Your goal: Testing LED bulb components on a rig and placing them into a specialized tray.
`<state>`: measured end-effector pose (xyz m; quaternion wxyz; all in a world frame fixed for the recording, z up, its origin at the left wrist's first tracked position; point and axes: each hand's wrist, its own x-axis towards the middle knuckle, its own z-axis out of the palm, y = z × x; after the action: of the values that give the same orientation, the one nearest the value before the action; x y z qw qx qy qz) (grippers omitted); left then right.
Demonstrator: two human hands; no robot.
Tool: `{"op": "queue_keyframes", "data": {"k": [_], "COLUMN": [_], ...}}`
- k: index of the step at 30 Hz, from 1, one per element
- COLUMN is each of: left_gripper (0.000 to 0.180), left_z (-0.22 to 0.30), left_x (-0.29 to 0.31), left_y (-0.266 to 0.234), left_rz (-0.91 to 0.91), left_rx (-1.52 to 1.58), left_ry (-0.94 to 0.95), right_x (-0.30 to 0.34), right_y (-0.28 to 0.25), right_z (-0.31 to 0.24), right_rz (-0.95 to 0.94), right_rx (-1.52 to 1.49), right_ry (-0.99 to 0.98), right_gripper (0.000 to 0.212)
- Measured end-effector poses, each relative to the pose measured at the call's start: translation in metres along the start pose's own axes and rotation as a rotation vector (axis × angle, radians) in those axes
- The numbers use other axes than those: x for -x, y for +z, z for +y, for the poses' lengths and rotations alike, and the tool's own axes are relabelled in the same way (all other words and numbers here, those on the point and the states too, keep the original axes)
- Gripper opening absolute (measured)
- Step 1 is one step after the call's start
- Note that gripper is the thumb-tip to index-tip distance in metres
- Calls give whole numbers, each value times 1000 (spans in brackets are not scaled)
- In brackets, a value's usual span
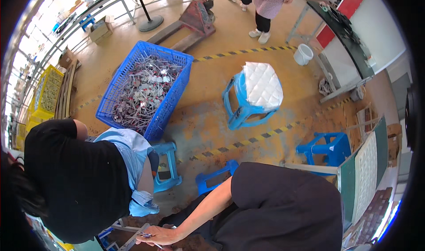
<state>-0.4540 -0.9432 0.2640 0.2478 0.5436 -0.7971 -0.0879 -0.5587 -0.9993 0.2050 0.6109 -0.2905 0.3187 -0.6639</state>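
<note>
One right hand of ours (160, 236) reaches the lower edge, fingers pinching a small metal piece (145, 235) whose exact shape we cannot make out; the border crops part of the grip. Our left hand is out of view, so we cannot tell its state. Beside us, a co-worker in a black shirt (79, 180) hides the near edge of a blue perforated crate (173, 101) heaped with thin-stemmed metal parts (148, 89). A quilted white pad (264, 85) covers much of a light-blue stool (239, 113); the top edge cuts off a person in a striped apron (269, 3).
</note>
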Motion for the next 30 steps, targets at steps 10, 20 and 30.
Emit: {"op": "queue_keyframes", "data": {"k": [10, 20, 30], "left_gripper": [36, 23, 24], "left_z": [-11, -27, -52], "left_x": [4, 0, 36], "left_y": [0, 0, 8], "left_rz": [70, 118, 185], "left_rx": [304, 854, 1059], "left_ry": [-254, -667, -646], "right_x": [-32, -24, -22], "right_y": [-2, -13, 48], "right_z": [15, -22, -21], "right_rz": [-158, -315, -453], "right_rx": [337, 573, 687], "right_ry": [-90, -197, 21], "right_gripper": [51, 17, 18]}}
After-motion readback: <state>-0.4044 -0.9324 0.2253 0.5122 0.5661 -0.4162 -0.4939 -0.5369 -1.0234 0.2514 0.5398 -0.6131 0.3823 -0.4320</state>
